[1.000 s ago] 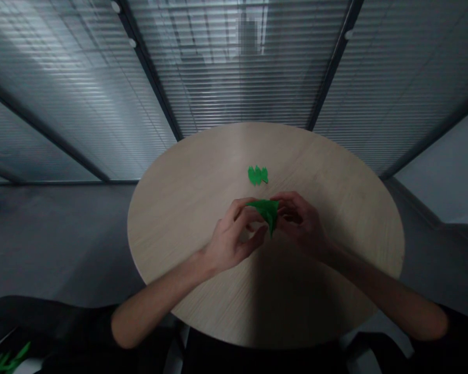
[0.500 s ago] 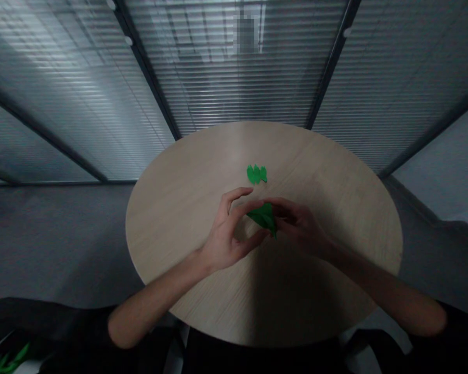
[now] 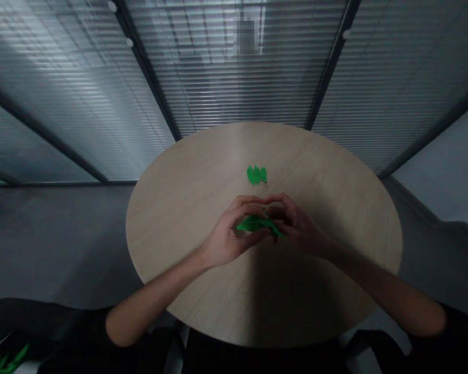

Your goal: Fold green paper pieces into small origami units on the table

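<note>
Head view, looking down: blinds [image 3: 237,98] in dark frames fill the far side, with grey floor [image 3: 70,228] showing to the left. Before them stands an oval-looking, pale wood surface [image 3: 179,202], a deep shadow across its near right part. Dark sleeves [image 3: 66,324] come in from both near corners, and bare forearms lead from them to the middle.

Both hands meet there, above the surface. The left hand [image 3: 224,236] curls around the left side of a sheet [image 3: 254,224], its fingers over the top and its thumb along the near edge, gripping it lightly. The right hand [image 3: 294,223], in dimmer light, has its fingertips bent in on the right end, seemingly pinching it; its exact contact is partly hidden. The fingertips of the two hands nearly meet on the far side.

Green and thin, the sheet looks folded or bent, narrowing to a point at the right. It is probably light and pliable, most likely paper or something like it, easily creased or torn by a hard squeeze. Little force should hold it; the best places are the edges and folded corners, between thumb and fingertip, keeping the palm off its faces.

At the near left corner is something green [image 3: 11,359] with thin spikes, too dark to name. Beyond the hands, a small cutout [image 3: 257,175], bright green and jagged, lies on the far part of the surface, touched by neither hand.
</note>
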`<action>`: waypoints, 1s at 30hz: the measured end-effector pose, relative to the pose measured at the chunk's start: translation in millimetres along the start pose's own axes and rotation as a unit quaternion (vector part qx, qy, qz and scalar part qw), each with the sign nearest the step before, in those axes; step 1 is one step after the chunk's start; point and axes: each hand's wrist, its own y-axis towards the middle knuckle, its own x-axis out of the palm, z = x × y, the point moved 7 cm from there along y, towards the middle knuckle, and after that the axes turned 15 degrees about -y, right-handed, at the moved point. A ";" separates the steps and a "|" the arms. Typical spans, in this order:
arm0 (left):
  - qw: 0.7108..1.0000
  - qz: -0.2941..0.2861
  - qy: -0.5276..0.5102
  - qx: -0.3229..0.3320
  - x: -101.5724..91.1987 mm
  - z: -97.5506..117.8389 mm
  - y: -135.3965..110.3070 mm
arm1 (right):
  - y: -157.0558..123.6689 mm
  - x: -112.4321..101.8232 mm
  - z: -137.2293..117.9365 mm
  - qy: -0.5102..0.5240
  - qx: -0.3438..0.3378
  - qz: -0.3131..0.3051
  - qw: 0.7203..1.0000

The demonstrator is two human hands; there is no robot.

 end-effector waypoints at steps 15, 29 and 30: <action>0.994 0.083 0.045 0.051 -11.0 5.7 -0.4 | -1.4 -18.1 -9.5 -0.133 -0.016 0.114 0.984; 0.992 0.072 0.074 0.071 -7.5 8.5 -1.7 | -6.0 -21.7 -14.4 -0.163 -0.034 0.147 0.975; 0.994 0.062 0.064 0.063 -6.2 7.0 -1.7 | -6.0 -21.1 -13.9 -0.159 -0.033 0.142 0.976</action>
